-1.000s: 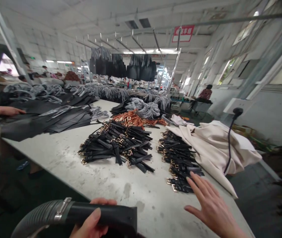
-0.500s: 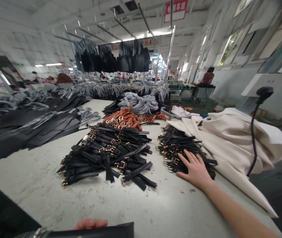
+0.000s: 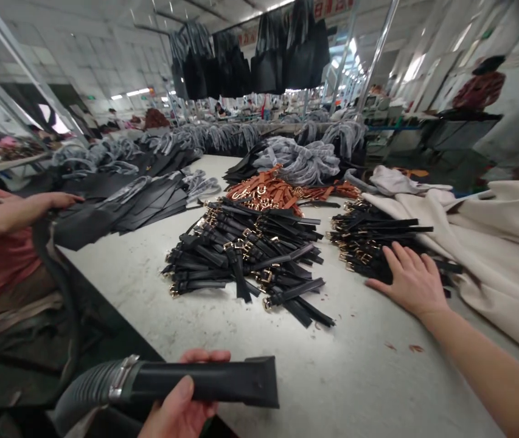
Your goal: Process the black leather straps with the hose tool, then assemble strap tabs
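My left hand (image 3: 186,398) is wrapped round a black hose nozzle (image 3: 213,382) with a flat, wide mouth that points right. A metal clamp joins the nozzle to a grey ribbed hose (image 3: 88,383). My right hand (image 3: 412,277) lies with spread fingers on the near edge of a smaller pile of black buckle straps (image 3: 373,234). Left of it, a bigger heap of black buckle straps (image 3: 250,255) with gold buckles covers the middle of the table. Behind that heap lie brown straps (image 3: 263,190) with gold hardware.
Cream fabric (image 3: 505,261) drapes over the table's right side. Black panels with wrapped handles (image 3: 149,207) are stacked at left, near a co-worker's hand (image 3: 53,207). Wrapped grey handles (image 3: 300,159) lie at the back. Black pieces (image 3: 282,58) hang from an overhead rack.
The nozzle and my left hand have come up further into view. My head view has turned left and down, bringing in the co-worker's arms. My right hand still rests on the smaller pile.
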The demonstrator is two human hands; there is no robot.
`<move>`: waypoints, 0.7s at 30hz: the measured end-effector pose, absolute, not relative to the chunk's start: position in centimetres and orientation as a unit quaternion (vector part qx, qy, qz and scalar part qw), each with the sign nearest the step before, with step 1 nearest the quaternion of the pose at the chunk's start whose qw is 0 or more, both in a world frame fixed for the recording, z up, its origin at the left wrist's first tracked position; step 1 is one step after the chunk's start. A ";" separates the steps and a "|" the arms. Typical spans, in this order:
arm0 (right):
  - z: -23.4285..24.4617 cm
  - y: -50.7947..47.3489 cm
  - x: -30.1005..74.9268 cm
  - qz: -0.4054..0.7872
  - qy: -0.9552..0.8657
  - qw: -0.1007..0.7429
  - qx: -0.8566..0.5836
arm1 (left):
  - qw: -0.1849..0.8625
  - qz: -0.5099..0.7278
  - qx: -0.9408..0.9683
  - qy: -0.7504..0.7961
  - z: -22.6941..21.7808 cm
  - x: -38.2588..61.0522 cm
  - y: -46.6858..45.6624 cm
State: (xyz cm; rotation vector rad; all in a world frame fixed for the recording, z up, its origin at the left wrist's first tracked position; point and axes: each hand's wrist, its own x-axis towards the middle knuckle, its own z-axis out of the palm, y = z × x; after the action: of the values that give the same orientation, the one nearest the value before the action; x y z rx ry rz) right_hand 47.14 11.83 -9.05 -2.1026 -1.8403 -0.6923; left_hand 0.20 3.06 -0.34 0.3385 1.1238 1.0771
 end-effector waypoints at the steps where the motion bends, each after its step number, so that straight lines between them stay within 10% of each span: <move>1: -8.6 11.1 46.2 -0.244 -0.642 0.141 -0.713 | 0.700 0.492 0.149 0.496 -0.3 -0.2 2.9; 21: -4.0 4.1 26.2 -0.183 -0.837 -0.004 -0.515 | 0.729 0.584 0.128 0.334 0.5 -7.8 -3.4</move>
State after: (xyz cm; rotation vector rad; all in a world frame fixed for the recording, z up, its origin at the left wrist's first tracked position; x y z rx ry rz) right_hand 26.21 4.06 -3.96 -1.6230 -2.6373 -0.5755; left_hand -7.76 -3.36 0.54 0.2821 0.7347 1.2858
